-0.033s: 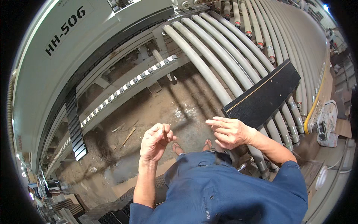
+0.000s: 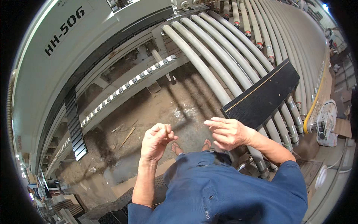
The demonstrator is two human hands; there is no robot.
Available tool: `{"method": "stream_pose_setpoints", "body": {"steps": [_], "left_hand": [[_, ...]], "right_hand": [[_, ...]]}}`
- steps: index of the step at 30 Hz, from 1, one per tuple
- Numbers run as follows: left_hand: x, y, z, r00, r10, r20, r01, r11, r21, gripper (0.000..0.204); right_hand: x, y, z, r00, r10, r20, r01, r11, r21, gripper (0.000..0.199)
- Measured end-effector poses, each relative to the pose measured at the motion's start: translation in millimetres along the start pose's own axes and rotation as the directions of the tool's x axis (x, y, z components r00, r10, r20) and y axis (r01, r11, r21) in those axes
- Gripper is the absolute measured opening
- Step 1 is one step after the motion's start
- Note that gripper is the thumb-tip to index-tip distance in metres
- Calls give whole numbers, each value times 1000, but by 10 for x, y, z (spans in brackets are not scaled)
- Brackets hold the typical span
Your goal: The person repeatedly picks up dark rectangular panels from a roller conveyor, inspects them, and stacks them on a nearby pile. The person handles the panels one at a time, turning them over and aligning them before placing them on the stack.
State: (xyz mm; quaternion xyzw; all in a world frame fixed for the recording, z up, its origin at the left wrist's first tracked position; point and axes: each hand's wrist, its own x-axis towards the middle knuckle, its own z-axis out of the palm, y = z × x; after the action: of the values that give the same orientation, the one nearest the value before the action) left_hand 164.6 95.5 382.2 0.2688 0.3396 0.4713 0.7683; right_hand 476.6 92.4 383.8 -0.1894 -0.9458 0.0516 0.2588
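Above the floor in front of my body, my left hand [image 2: 154,143] is raised with its fingers curled in and the thumb drawn against them. Whether anything small sits in that pinch is hidden. Facing it, my right hand [image 2: 228,133] is held palm inward, its index finger stretched toward the left hand and the other fingers loosely bent, with nothing visible in it. A gap separates the two hands. Just beyond the right hand, a long black board [image 2: 263,96] with a thin light line along it lies across the rollers [image 2: 209,61]; the hand overlaps its near end in view.
A large pale green machine [image 2: 71,48] fills the left side, with a toothed white conveyor strip [image 2: 128,87] below it. A black ribbed panel [image 2: 75,125] juts out at left. Wood scraps [image 2: 128,136] litter the floor. Dark stacked pieces [image 2: 123,203] stand by my left elbow.
Both hands stay nearly in place. The right hand's fingers have shifted very slightly to the left, and the left hand's fingers have moved a little.
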Motion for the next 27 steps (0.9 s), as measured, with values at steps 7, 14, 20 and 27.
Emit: {"method": "stream_pose_setpoints", "body": {"steps": [7,14,20,27], "left_hand": [[78,-419,319,999,-49,6,49,997,65,16],[94,-633,405,997,75,18,-76,993,89,15],[71,-661,441,982,187,23,-188,972,142,10],[58,-652,501,983,185,-9,-178,958,226,9]], "right_hand": [[196,-175,110,995,31,-95,-26,998,50,18],[185,-242,196,992,25,-124,-22,999,23,14],[190,-283,231,986,40,-161,-26,996,90,14],[148,-278,243,987,26,-161,-17,998,53,20]]}}
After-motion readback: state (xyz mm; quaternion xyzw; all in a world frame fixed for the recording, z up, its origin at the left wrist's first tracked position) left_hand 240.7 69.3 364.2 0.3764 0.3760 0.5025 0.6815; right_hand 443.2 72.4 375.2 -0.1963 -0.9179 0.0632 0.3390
